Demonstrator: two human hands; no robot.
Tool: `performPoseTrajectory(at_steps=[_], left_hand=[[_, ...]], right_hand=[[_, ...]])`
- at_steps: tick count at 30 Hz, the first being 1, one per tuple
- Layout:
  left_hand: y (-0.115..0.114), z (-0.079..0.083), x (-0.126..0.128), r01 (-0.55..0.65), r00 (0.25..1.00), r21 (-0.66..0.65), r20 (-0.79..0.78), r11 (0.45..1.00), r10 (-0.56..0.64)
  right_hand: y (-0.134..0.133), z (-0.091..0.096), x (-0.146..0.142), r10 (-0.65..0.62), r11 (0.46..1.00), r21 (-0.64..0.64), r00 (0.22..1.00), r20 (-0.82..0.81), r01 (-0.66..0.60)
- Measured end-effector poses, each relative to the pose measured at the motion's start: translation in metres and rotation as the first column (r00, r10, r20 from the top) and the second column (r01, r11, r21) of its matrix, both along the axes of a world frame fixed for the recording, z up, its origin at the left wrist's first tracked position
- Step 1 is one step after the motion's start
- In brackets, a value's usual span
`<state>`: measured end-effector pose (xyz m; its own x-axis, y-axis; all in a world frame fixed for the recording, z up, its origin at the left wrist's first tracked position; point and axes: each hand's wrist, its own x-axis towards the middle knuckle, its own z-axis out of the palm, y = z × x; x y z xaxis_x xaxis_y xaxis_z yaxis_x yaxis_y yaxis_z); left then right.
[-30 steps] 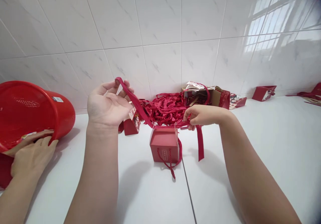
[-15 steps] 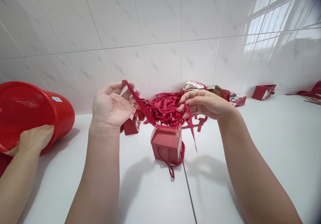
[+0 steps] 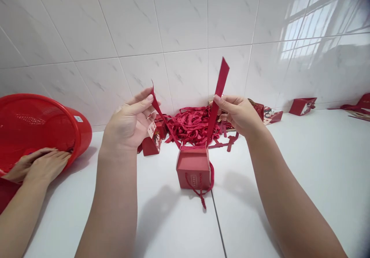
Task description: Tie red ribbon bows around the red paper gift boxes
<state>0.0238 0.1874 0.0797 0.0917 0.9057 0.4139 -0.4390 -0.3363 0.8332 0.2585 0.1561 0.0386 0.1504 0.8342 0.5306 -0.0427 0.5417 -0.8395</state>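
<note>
A small red gift box (image 3: 193,167) stands upright on the white table, a twisted red cord handle (image 3: 202,196) hanging down its front. Red ribbon (image 3: 221,79) runs up from both sides of the box top. My left hand (image 3: 131,117) pinches one end between thumb and finger, left of and above the box. On the other side, my right hand (image 3: 238,111) pinches the second length, whose slanted tip sticks up above the fingers. Both lengths are pulled up in a V. The far side of the box is hidden.
Behind the box lies a heap of red ribbons (image 3: 190,123). Small printed red boxes (image 3: 152,144) sit along the tiled wall, another (image 3: 303,106) farther right. At left, a co-worker's hands (image 3: 47,165) reach into a tipped red plastic basket (image 3: 83,129).
My right hand has drawn its ribbon end upright, where it hung down before. My left thumb has closed onto the other end. The box turned slightly; a co-worker's second hand appeared at the basket.
</note>
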Motion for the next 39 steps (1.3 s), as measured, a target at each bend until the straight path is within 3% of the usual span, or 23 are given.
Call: performPoseTrajectory(at_steps=[11,15,23,30,34,39], left_hand=[[0.001,-0.003,0.001,0.046,0.998,-0.012,0.032,0.999,-0.045],[0.005,-0.006,0.003,0.046,0.999,-0.018,-0.013,0.999,-0.047],[0.001,-0.003,0.001,0.043,0.998,0.008,0.055,0.999,-0.044],[-0.004,-0.001,0.0,0.088,0.996,-0.02,-0.003,0.996,-0.088],[-0.007,0.001,0.0,0.09,0.996,-0.014,-0.02,0.996,-0.091],[-0.011,-0.002,0.008,0.164,0.986,0.005,-0.039,0.986,-0.164]], right_hand=[[-0.008,0.008,-0.007,-0.124,0.988,0.089,0.99,-0.063,0.129],[-0.009,0.008,-0.009,-0.128,0.987,0.091,0.989,-0.08,0.135],[-0.014,0.01,-0.009,-0.165,0.971,0.159,0.98,-0.106,0.181],[-0.02,0.014,-0.008,-0.04,0.995,0.087,0.992,-0.119,0.051],[-0.019,0.014,-0.009,0.013,0.994,0.107,0.985,-0.173,0.005],[-0.018,0.014,-0.017,0.085,0.995,0.07,0.979,-0.183,-0.074]])
